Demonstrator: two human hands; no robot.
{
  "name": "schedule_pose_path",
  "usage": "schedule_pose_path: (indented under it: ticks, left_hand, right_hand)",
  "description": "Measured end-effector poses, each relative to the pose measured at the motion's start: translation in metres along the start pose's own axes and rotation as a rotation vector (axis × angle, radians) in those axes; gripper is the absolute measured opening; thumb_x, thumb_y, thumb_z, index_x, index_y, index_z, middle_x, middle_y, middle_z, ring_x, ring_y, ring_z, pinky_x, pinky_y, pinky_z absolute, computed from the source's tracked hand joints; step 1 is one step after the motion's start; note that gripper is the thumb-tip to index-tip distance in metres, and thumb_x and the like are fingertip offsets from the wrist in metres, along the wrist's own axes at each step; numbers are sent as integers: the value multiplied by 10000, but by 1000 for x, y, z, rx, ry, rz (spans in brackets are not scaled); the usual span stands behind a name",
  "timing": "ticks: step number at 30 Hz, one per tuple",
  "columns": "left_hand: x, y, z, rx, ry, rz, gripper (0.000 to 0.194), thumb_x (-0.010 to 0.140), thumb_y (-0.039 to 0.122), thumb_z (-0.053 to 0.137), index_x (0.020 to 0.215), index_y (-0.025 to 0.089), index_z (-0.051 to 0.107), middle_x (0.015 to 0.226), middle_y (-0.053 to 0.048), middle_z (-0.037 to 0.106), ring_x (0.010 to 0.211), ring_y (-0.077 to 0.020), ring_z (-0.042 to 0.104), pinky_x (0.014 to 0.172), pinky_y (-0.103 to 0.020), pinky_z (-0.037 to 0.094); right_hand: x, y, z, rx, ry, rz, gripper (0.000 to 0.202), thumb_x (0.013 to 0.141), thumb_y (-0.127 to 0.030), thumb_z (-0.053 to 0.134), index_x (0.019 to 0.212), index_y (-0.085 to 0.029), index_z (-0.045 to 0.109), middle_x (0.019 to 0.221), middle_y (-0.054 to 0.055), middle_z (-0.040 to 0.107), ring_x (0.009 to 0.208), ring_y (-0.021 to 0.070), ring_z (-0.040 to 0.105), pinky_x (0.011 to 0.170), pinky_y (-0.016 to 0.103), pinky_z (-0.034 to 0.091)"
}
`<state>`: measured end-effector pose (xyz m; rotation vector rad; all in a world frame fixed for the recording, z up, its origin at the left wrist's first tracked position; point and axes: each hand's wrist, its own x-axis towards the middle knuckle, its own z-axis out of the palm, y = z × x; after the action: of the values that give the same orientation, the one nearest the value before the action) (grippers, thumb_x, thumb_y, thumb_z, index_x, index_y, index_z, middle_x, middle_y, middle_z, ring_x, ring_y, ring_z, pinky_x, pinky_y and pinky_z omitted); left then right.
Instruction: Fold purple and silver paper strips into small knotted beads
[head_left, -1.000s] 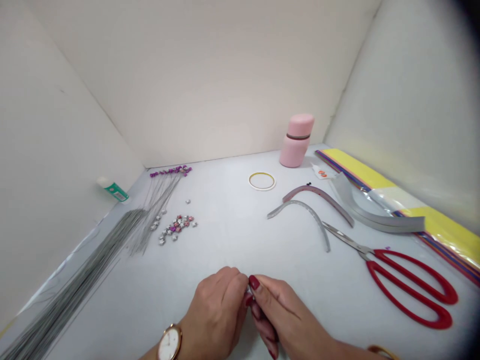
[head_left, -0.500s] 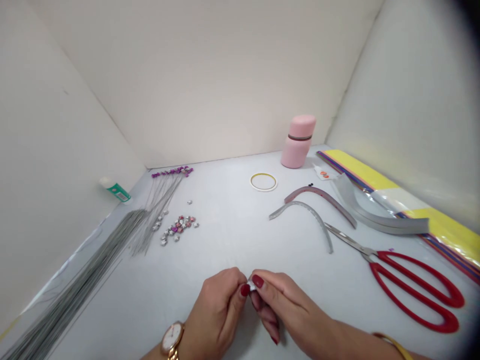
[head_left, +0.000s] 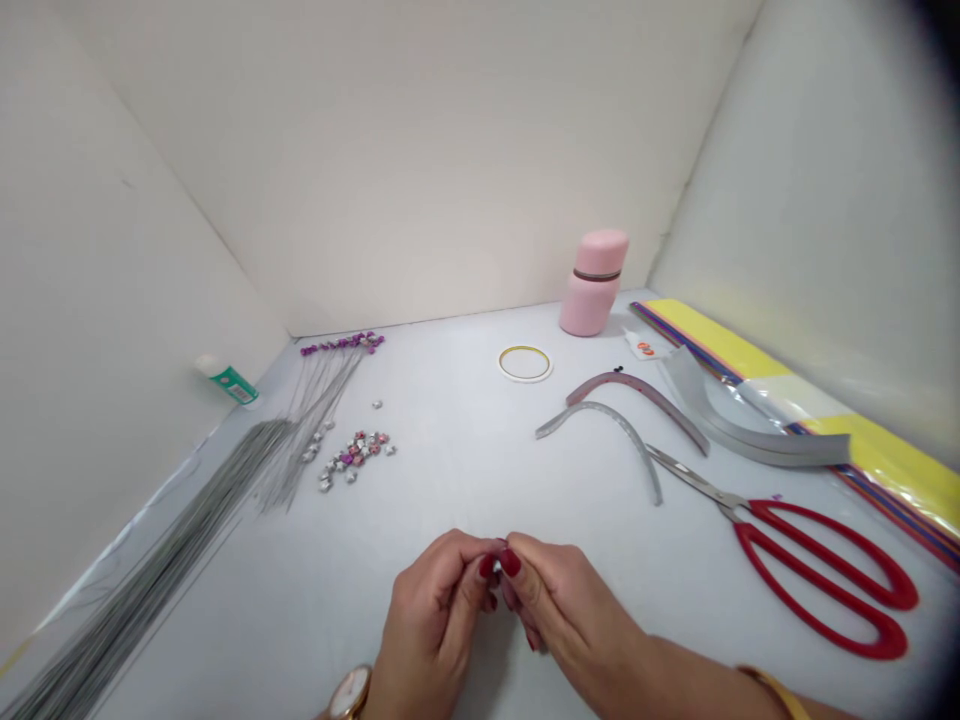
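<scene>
My left hand point(head_left: 442, 610) and my right hand point(head_left: 570, 610) meet low in the middle of the view. Between their thumbs and fingertips a small silver paper star point(head_left: 497, 567) is pinched. Only a pale speck of it shows; the fingers hide the rest. Beyond my left hand lies a loose pile of small folded stars point(head_left: 358, 450) in silver, pink and purple. To the right of my right hand are scissors point(head_left: 731, 500) with red handles and two curved paper strips, one silver point(head_left: 630, 435) and one dull pink point(head_left: 649, 393).
At left lie a bundle of grey wires point(head_left: 172, 540) and wires topped with purple stars point(head_left: 341, 345), near a green-and-white tube point(head_left: 234, 383). At the back are a tape roll point(head_left: 525, 378) and pink flask point(head_left: 592, 285). Silver strips point(head_left: 780, 448) and packaged coloured paper point(head_left: 720, 335) line the right.
Both hands have shifted slightly upward and drawn closer together around the small star, which shows less now. My right hand's lower fingers have curled in. The things on the table have not moved.
</scene>
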<state>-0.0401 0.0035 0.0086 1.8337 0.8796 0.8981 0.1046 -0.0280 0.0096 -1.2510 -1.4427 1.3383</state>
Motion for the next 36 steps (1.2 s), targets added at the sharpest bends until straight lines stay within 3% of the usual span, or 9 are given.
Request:
schedule_pose_path:
  ticks: [6, 10, 18, 23, 32, 36]
  left_hand:
    - [-2, -7, 8, -374, 30, -209, 172, 856, 262, 452, 877, 152, 582, 645, -23, 564, 609, -143, 562, 600, -283, 467]
    - [2, -4, 11, -572, 44, -322, 163, 847, 267, 476, 795, 151, 577, 589, 16, 524, 554, -116, 561, 561, -249, 459]
    - [4, 2, 12, -726, 3, -338, 152, 842, 259, 488, 796, 144, 576, 590, 17, 520, 519, -115, 571, 545, -258, 472]
    - [4, 3, 12, -688, 56, -344, 145, 822, 255, 518, 749, 141, 571, 602, 16, 526, 536, -109, 564, 537, -237, 468]
    - [0, 3, 11, -407, 126, -365, 176, 811, 277, 521, 727, 140, 592, 624, 1, 566, 611, -109, 531, 595, -201, 434]
    - [-3, 5, 14, -332, 159, -290, 176, 817, 276, 503, 719, 152, 580, 628, 1, 565, 605, -115, 533, 587, -203, 426]
  right_hand:
    - [1, 3, 2, 87, -1, -3, 389, 902, -445, 247, 677, -179, 420, 518, -43, 392, 460, 89, 405, 462, 196, 355]
    - [3, 5, 1, -11, 14, 11, 376, 897, -446, 277, 692, -179, 445, 537, -41, 419, 474, 89, 406, 472, 196, 341]
    - [4, 8, 2, -8, 29, -8, 363, 914, -410, 254, 688, -183, 425, 530, -38, 427, 482, 95, 428, 484, 201, 349]
    - [2, 3, -2, -100, -9, -19, 359, 923, -386, 230, 690, -188, 420, 552, -29, 444, 513, 103, 437, 521, 214, 358]
    - [1, 4, -4, -413, -14, -86, 249, 910, -288, 253, 725, -202, 395, 570, -25, 459, 478, 104, 405, 477, 212, 309]
    - [1, 6, -1, -468, 5, -115, 218, 892, -251, 257, 699, -209, 350, 540, -34, 426, 447, 105, 371, 450, 212, 288]
